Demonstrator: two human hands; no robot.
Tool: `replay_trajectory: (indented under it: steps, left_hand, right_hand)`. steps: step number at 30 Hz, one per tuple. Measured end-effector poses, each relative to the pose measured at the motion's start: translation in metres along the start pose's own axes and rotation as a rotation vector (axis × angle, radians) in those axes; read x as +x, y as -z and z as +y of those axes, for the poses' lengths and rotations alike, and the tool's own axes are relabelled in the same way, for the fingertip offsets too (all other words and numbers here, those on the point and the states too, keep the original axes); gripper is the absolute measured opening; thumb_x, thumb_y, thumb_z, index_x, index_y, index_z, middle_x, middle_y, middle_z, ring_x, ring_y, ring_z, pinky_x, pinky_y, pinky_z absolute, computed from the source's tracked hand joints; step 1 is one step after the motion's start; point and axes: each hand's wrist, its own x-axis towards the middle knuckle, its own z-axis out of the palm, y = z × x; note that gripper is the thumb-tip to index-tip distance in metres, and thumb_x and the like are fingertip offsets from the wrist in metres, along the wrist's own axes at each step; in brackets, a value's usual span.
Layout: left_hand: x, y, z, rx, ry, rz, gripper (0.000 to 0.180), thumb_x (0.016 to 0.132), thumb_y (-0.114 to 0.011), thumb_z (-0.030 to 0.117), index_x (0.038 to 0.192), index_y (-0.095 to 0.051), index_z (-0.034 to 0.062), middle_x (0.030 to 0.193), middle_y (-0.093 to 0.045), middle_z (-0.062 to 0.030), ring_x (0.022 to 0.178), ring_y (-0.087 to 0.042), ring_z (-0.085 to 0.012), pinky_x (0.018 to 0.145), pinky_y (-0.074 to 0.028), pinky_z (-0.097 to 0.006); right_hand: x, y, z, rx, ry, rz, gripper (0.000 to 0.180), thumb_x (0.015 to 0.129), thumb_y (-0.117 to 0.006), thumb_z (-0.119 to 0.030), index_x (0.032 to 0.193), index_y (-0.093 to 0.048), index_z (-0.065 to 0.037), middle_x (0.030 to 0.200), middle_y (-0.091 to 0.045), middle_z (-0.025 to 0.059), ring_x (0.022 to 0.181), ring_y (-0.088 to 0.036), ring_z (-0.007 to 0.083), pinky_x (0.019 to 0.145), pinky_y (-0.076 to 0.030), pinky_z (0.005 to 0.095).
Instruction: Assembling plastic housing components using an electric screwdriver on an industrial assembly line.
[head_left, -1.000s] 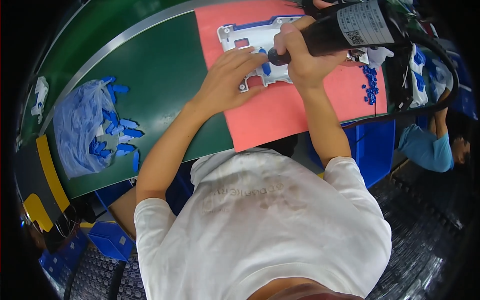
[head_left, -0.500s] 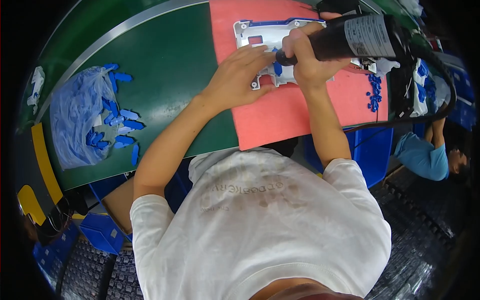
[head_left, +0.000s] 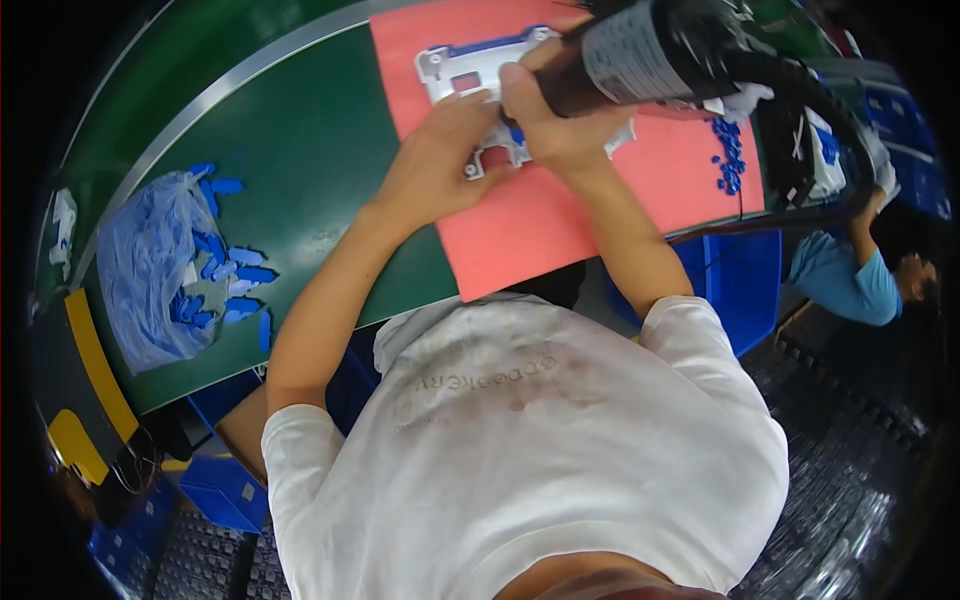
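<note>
A white plastic frame part (head_left: 470, 75) with blue pieces in it lies on a red mat (head_left: 560, 210) on the green table. My left hand (head_left: 440, 160) presses down on the frame's near edge. My right hand (head_left: 555, 125) grips a black electric screwdriver (head_left: 650, 55) with a label on its body, held over the frame's right side. The driver's tip is hidden behind my hand. A black cable (head_left: 800, 190) runs from the tool to the right.
A clear plastic bag with several blue clips (head_left: 165, 265) lies at the left of the green table (head_left: 300, 180). Small blue parts (head_left: 728, 155) sit on the mat's right edge. Blue bins (head_left: 740, 280) stand below the table. Another person in a blue shirt (head_left: 850, 280) is at the right.
The view has shifted slightly; both hands stay on the frame, with the screwdriver moved a little to the left over it.
</note>
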Motion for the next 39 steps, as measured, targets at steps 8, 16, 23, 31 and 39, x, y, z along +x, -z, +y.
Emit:
replay_trajectory:
  steps: [8, 16, 23, 31, 39]
  left_hand:
    - [0.000, 0.002, 0.009, 0.270, -0.201, -0.019, 0.049, 0.075, -0.077, 0.020, 0.119, -0.062, 0.0029, 0.132, -0.056, -0.0110, 0.126, -0.049, -0.0345, 0.107, -0.038, -0.047]
    - [0.001, -0.004, 0.011, 0.276, -0.164, -0.007, 0.048, 0.076, -0.077, 0.020, 0.119, -0.062, 0.0024, 0.129, -0.059, -0.0119, 0.127, -0.048, -0.0350, 0.108, -0.036, -0.047]
    - [0.000, -0.003, 0.012, 0.226, -0.115, -0.001, 0.051, 0.077, -0.076, 0.021, 0.123, -0.060, 0.0051, 0.130, -0.058, -0.0120, 0.128, -0.047, -0.0366, 0.109, -0.034, -0.049]
    - [-0.004, -0.003, 0.003, 0.155, -0.162, 0.007, 0.045, 0.079, -0.073, 0.016, 0.122, -0.061, 0.0113, 0.130, -0.055, -0.0112, 0.128, -0.043, -0.0381, 0.106, -0.036, -0.049]
    - [-0.006, -0.004, 0.001, 0.147, -0.202, 0.017, 0.035, 0.079, -0.072, 0.015, 0.114, -0.067, 0.0119, 0.128, -0.056, -0.0102, 0.125, -0.044, -0.0361, 0.105, -0.037, -0.047]
  right_hand:
    - [0.059, 0.140, -0.033, 0.077, 0.185, 0.397, 0.048, 0.078, -0.059, 0.008, 0.122, -0.040, 0.002, 0.056, -0.054, 0.0105, 0.044, -0.052, 0.0193, 0.049, -0.050, 0.0378]
    - [0.055, 0.182, 0.025, -0.250, -0.001, 0.466, 0.020, 0.079, -0.062, 0.006, 0.096, -0.053, 0.001, 0.063, -0.054, 0.0046, 0.046, -0.052, 0.0123, 0.047, -0.044, 0.0249]
    - [0.041, 0.128, -0.026, 0.105, 0.012, 0.342, 0.048, 0.077, -0.056, 0.013, 0.123, -0.043, 0.003, 0.063, -0.056, 0.0070, 0.045, -0.052, 0.0173, 0.046, -0.046, 0.0342]
    - [0.017, 0.017, -0.050, 0.000, -0.228, 0.229, 0.055, 0.076, -0.062, 0.009, 0.125, -0.039, 0.001, 0.071, -0.056, 0.0044, 0.059, -0.055, 0.0108, 0.059, -0.046, 0.0255]
    - [0.003, 0.023, -0.018, 0.181, -0.188, 0.072, 0.055, 0.075, -0.052, 0.017, 0.125, -0.034, 0.005, 0.063, -0.057, 0.0087, 0.047, -0.054, 0.0153, 0.051, -0.049, 0.0297]
